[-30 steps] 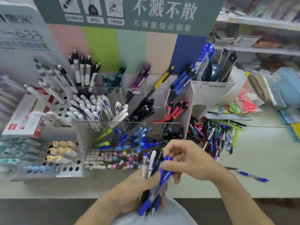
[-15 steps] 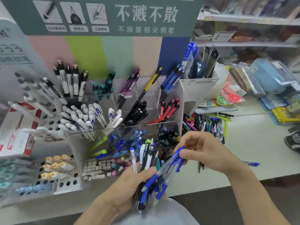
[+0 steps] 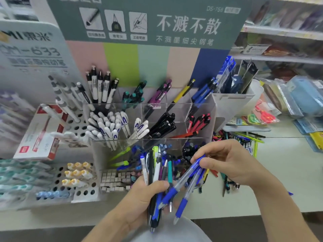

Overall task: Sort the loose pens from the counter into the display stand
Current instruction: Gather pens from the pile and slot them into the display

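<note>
While the left hand (image 3: pixel 143 196) grips a mixed bundle (image 3: pixel 157 173) of pens upright, thumb across the front, the right hand (image 3: pixel 227 163) pinches the top ends of a few blue pens (image 3: pixel 185 187), which slant down to the left with tips low, crossing the bundle's lower part. Both hands sit in front of the clear stand (image 3: pixel 202 109), close to its lowest tier. Stand compartments hold white, black, red, blue, teal and purple pens, grouped by colour. Loose pens (image 3: pixel 244 140) lie heaped on the worktop (image 3: pixel 283 172) just right of the stand, behind the right hand. A perforated white rack (image 3: pixel 76 196) with capped pens stands left of the stand.
</note>
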Tool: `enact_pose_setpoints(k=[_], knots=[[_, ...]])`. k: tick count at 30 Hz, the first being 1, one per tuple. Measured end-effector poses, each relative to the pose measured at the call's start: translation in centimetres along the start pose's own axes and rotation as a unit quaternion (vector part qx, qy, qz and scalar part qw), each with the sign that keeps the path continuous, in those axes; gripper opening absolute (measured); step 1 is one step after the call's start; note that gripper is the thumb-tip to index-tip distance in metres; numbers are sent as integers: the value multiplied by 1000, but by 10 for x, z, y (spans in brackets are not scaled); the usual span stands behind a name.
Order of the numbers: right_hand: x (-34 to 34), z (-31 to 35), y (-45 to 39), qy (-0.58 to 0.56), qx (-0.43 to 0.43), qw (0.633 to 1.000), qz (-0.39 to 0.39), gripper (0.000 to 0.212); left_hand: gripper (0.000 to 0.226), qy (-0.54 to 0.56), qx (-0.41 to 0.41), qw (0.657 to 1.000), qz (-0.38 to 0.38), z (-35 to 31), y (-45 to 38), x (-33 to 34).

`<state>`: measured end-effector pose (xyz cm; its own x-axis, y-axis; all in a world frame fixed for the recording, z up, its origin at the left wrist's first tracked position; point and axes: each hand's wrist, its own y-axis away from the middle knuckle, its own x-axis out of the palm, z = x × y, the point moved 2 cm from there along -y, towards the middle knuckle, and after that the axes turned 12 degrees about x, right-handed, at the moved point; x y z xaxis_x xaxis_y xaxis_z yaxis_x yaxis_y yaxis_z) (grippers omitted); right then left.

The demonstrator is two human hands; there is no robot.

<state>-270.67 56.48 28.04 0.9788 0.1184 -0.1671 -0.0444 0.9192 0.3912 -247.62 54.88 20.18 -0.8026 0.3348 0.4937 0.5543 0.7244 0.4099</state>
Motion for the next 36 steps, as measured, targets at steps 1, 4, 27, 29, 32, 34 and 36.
enact_pose_setpoints(k=[1,4,27,29,32,34,36], knots=[[1,3,0,6,-8,1000,0,12,39,3,6,1000,12,-2,1,-1],[5,10,-2,13,-15,1000,0,11,51,31,22,999,28,-8,6,-4],[96,10,-45,233,-216,904,-286,18,25,57,192,957,-210,-18,59,-81],[102,13,-49,274,-228,882,-310,19,21,64,196,954,-217,-17,61,-82],[111,19,-51,304,-252,856,-333,18,19,69,191,953,-223,-16,63,-83],[116,21,-49,318,-278,841,-338,17,15,77,184,954,-223,-16,65,-85],[123,18,-47,329,-291,836,-328,17,14,83,180,955,-221,-17,66,-87]])
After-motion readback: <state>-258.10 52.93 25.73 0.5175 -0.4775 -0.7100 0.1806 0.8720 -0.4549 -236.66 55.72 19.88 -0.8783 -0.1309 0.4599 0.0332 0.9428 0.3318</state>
